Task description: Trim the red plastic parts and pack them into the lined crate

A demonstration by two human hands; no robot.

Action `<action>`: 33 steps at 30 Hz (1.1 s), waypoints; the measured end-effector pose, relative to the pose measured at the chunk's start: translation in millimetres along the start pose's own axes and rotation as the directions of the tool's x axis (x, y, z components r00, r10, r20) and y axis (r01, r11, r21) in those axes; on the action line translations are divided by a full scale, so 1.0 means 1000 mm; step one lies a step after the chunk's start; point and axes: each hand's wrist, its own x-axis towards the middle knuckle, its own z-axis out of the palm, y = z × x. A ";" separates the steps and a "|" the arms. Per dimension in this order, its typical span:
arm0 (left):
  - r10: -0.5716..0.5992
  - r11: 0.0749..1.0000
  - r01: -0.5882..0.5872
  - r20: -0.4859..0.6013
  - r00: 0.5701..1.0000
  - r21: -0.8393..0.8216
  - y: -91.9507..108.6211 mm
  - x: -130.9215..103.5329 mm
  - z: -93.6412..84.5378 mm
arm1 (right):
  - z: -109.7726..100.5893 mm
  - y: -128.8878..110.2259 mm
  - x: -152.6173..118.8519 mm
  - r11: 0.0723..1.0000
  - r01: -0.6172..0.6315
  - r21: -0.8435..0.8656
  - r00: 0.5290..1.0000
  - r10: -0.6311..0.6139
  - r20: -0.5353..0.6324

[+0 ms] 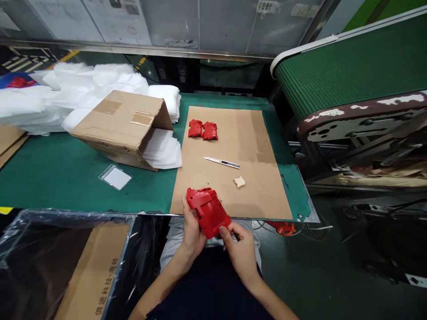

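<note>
A red plastic part point(208, 212) is held between both hands at the table's front edge. My left hand point(192, 231) wraps round its left side, with the thumb along the edge. At its lower right corner, my right hand point(238, 244) pinches the part between thumb and fingers. Two more red parts point(195, 128) point(210, 131) lie side by side on a cardboard sheet point(247, 133). A slim cutter knife point(222, 162) rests across the middle of the sheet, and a small cream-coloured piece point(239, 182) lies nearer the front.
An open cardboard box point(116, 124) holding white sheets lies on the green table point(150, 195), left of the sheet. White foam bags point(90, 84) are piled behind it. A green conveyor point(350, 66) stands at right, a lined bin point(130, 222) at lower left.
</note>
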 end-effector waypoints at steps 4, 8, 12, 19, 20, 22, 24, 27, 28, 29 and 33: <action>-0.043 0.999 0.042 0.038 0.998 0.031 0.004 0.002 -0.005 | -0.004 -0.007 0.002 0.999 -0.044 -0.011 0.998 0.045 0.052; -0.065 0.997 0.065 0.011 0.998 0.045 0.005 0.001 -0.007 | -0.003 -0.010 0.000 0.999 -0.042 -0.020 0.997 0.043 0.059; -0.086 0.996 0.085 0.046 0.995 0.018 0.009 0.000 -0.006 | -0.003 -0.009 -0.001 0.997 0.023 -0.075 0.996 -0.016 0.089; -0.111 0.994 0.111 0.082 0.990 0.006 0.014 0.001 -0.004 | -0.020 -0.002 0.007 0.998 -0.006 -0.065 0.946 0.027 0.323; -0.120 0.993 0.119 0.075 0.990 0.015 0.013 0.002 -0.004 | -0.020 -0.002 0.008 0.997 -0.059 -0.046 0.931 0.071 0.358; -0.149 0.988 0.147 0.052 0.987 0.036 0.012 0.002 -0.004 | -0.018 -0.003 0.007 0.982 -0.189 0.022 0.880 0.159 0.448; -0.177 0.983 0.175 0.036 0.984 0.049 0.011 0.002 -0.004 | -0.013 -0.005 0.004 0.958 -0.273 0.086 0.851 0.199 0.486; -0.175 0.984 0.172 0.053 0.983 0.053 0.013 -0.001 -0.003 | -0.007 -0.005 0.001 0.959 -0.255 0.124 0.878 0.176 0.444; -0.165 0.986 0.163 0.059 0.984 0.046 0.014 -0.002 -0.002 | -0.007 -0.004 0.002 0.965 -0.234 0.115 0.884 0.163 0.437; -0.149 0.989 0.147 0.064 0.987 0.033 0.015 -0.002 -0.003 | -0.008 -0.003 0.003 0.973 -0.211 0.095 0.884 0.149 0.442; -0.077 0.997 0.075 0.146 0.986 0.020 0.017 0.000 -0.008 | -0.020 0.001 0.014 0.998 -0.051 -0.044 0.870 0.066 0.489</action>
